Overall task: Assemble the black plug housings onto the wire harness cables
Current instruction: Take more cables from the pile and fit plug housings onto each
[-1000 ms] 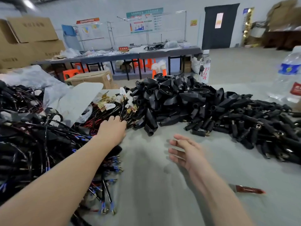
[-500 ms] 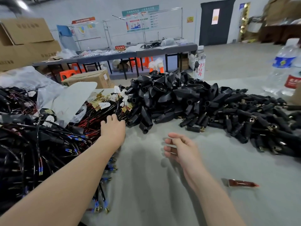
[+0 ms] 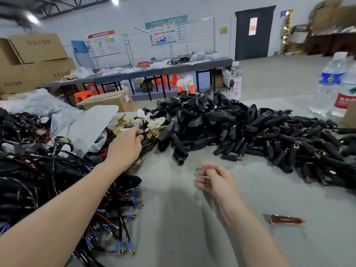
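Black plug housings (image 3: 202, 120) lie heaped at the far middle of the worktop (image 3: 183, 228), and the heap's near edge sits just beyond my right hand (image 3: 217, 180). To the right the heap runs on into smaller brass-tipped connectors (image 3: 300, 147) that spread almost to the right edge. The wire harness cables (image 3: 38, 180) fill the left side in a tangle, with loose ends spilling toward the near edge. Between the two piles I have a wedge of bare grey worktop that widens toward me. A small reddish-brown strip (image 3: 287, 219) lies in it, right of my right forearm. Water bottles (image 3: 329, 83) stand at the far right. My left hand (image 3: 125, 145) is on the cables at their tagged ends, its fingers (image 3: 135, 132) curled in and pinching a dark strand there. My right hand is over the bare patch, fingers (image 3: 209, 166) loosely bent, holding nothing.
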`<state>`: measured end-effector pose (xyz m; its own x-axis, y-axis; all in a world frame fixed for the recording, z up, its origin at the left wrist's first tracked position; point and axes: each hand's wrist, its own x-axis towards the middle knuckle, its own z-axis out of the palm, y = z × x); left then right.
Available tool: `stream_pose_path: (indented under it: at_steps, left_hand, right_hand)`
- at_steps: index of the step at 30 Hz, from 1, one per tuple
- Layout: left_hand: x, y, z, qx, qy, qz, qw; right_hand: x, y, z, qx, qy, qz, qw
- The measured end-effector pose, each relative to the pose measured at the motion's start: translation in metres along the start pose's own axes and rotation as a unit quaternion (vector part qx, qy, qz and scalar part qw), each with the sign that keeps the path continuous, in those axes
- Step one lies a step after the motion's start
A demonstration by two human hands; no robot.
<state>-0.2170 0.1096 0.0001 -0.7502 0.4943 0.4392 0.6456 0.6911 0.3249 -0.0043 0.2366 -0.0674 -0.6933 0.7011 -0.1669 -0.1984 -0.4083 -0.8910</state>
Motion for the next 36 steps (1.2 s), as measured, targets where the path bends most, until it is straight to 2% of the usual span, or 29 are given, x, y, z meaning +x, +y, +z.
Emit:
stream_pose_path:
  at_steps: [7,11,15,20,23,25,27,29,31,32,34,36]
  left_hand:
    - [-0.005,0.013,-0.024,-0.029,0.075,0.056,0.995]
    - [-0.011,0.040,-0.034,-0.047,0.082,0.099,0.990]
    - [-0.015,0.076,-0.041,-0.098,0.089,0.151,0.980]
    - [-0.014,0.102,-0.058,-0.158,0.098,0.165,0.969]
    - [-0.018,0.100,-0.062,-0.158,0.095,0.201,0.962]
    - [-0.022,0.089,-0.057,-0.131,0.063,0.238,0.960]
    - [-0.026,0.065,-0.046,-0.096,-0.015,0.219,0.971]
    - [-0.029,0.034,-0.032,-0.040,-0.136,0.155,0.978]
    - [-0.034,0.001,-0.017,0.050,-0.252,0.098,0.961]
    - [-0.036,-0.013,-0.010,0.075,-0.282,0.074,0.953]
    - [-0.038,-0.030,0.000,0.062,-0.270,0.039,0.960]
    - [-0.036,-0.036,0.005,0.054,-0.187,0.030,0.980]
  right_hand:
    - [0.003,0.004,-0.001,-0.001,0.008,-0.005,1.000]
    - [0.006,0.013,-0.002,-0.123,0.012,-0.035,0.992]
    - [0.002,0.022,0.003,-0.339,0.004,-0.163,0.926]
    - [-0.001,0.032,0.009,-0.458,-0.087,-0.189,0.864]
    - [0.000,0.033,0.010,-0.576,-0.125,-0.216,0.779]
    - [0.001,0.034,0.009,-0.599,-0.138,-0.232,0.754]
    - [0.001,0.034,0.005,-0.581,-0.138,-0.235,0.767]
    - [0.002,0.031,0.000,-0.559,-0.131,-0.234,0.784]
    - [0.002,0.029,-0.002,-0.546,-0.129,-0.230,0.795]
    - [0.002,0.028,-0.002,-0.542,-0.129,-0.226,0.799]
    - [0.003,0.027,-0.001,-0.536,-0.130,-0.219,0.805]
    - [0.004,0.026,-0.001,-0.534,-0.132,-0.213,0.807]
